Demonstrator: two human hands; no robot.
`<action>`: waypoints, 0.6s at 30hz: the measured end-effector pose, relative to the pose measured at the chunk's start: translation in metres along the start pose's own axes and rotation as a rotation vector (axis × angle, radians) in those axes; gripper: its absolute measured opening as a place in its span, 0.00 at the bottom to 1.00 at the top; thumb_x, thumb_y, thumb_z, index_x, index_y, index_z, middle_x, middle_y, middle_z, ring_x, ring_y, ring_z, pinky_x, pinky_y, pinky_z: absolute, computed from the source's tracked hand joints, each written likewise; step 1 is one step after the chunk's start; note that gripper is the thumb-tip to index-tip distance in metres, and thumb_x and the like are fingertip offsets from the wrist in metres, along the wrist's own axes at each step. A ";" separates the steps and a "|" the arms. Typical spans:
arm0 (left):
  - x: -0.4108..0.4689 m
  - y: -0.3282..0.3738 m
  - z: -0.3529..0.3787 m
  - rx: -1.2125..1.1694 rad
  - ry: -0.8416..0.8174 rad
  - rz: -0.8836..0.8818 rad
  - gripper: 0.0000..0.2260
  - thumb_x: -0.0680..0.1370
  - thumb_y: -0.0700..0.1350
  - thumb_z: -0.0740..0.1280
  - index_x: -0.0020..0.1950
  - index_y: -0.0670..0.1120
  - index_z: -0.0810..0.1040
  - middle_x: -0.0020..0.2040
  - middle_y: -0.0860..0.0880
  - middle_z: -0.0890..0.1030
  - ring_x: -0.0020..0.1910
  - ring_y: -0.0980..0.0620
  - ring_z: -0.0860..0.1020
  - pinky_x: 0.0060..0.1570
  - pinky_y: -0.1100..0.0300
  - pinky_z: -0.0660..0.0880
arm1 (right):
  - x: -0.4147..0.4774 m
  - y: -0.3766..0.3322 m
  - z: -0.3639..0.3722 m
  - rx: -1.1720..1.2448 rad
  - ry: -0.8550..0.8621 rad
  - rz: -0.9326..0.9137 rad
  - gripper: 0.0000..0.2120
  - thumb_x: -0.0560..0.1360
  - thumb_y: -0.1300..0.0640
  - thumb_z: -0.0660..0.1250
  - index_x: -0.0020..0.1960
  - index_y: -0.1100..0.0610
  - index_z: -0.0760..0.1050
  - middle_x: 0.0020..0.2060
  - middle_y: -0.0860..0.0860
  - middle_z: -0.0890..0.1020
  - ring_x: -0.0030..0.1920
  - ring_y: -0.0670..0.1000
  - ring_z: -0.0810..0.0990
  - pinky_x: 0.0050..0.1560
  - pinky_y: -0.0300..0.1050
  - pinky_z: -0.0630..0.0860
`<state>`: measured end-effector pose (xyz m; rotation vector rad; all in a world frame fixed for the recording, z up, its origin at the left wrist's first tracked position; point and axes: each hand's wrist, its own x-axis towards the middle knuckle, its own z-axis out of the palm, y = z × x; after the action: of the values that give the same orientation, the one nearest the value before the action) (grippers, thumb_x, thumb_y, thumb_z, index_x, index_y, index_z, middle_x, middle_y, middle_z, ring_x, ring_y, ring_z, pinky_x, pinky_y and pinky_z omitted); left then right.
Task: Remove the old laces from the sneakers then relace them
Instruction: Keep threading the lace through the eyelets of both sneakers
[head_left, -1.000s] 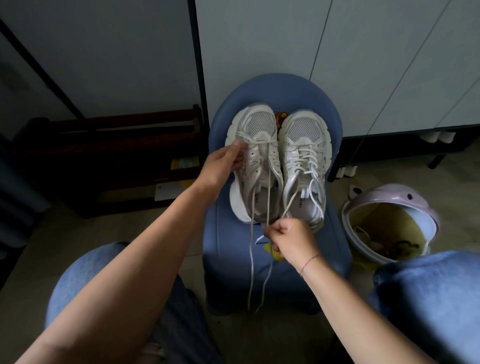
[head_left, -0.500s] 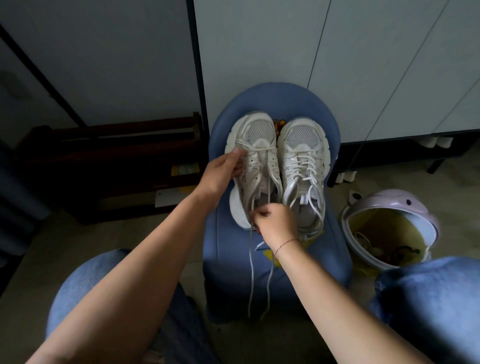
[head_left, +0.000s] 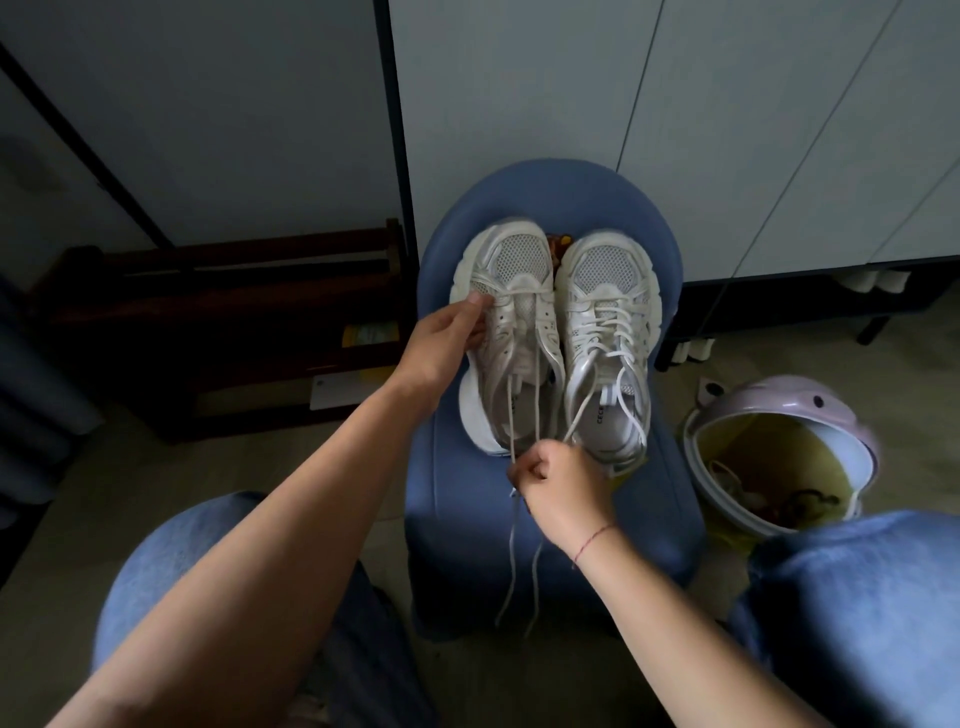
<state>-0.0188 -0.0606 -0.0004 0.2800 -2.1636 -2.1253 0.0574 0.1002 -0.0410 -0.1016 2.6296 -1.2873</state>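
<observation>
Two white sneakers stand side by side on a blue stool (head_left: 670, 525), toes pointing away from me. The left sneaker (head_left: 514, 270) has most of its eyelets bare; its white lace (head_left: 511, 551) runs down from the toe end and both ends dangle over the stool's front. My left hand (head_left: 441, 343) holds this sneaker's left side, thumb near the toe eyelets. My right hand (head_left: 563, 486) pinches the lace strands just below the heel. The right sneaker (head_left: 608, 332) is fully laced, its lace ends loose.
A pink-rimmed bin (head_left: 779, 457) with rubbish stands on the floor to the stool's right. A dark wooden rack (head_left: 218, 332) is at the left against the wall. Pale cabinet doors (head_left: 727, 130) rise behind the stool. My knees in blue jeans (head_left: 857, 597) flank it.
My right hand went up to the left sneaker's opening, then pulled back down toward me with the lace, drawing it further out. My left hand stayed on the sneaker.
</observation>
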 end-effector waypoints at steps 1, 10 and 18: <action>-0.001 0.001 0.000 0.003 0.000 -0.005 0.18 0.83 0.53 0.60 0.66 0.44 0.78 0.61 0.46 0.81 0.59 0.54 0.79 0.64 0.60 0.74 | 0.000 0.000 0.000 0.010 -0.015 0.009 0.11 0.74 0.56 0.69 0.34 0.50 0.73 0.28 0.48 0.79 0.32 0.50 0.77 0.34 0.39 0.70; -0.010 0.012 0.000 0.252 0.151 -0.065 0.16 0.82 0.50 0.63 0.36 0.47 0.81 0.31 0.52 0.80 0.33 0.53 0.76 0.40 0.58 0.74 | -0.026 -0.008 -0.032 0.457 -0.340 0.119 0.06 0.77 0.61 0.65 0.42 0.59 0.78 0.27 0.47 0.74 0.28 0.43 0.71 0.29 0.34 0.66; -0.047 0.004 0.023 0.422 -0.258 -0.444 0.17 0.83 0.48 0.61 0.47 0.36 0.81 0.31 0.45 0.81 0.26 0.52 0.76 0.27 0.65 0.71 | -0.031 -0.010 -0.081 0.665 -0.337 0.122 0.07 0.77 0.62 0.64 0.42 0.62 0.77 0.32 0.51 0.78 0.32 0.45 0.72 0.32 0.36 0.67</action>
<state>0.0222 -0.0290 0.0063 0.5970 -2.9337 -1.9546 0.0700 0.1609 0.0201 -0.0444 1.8002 -1.8318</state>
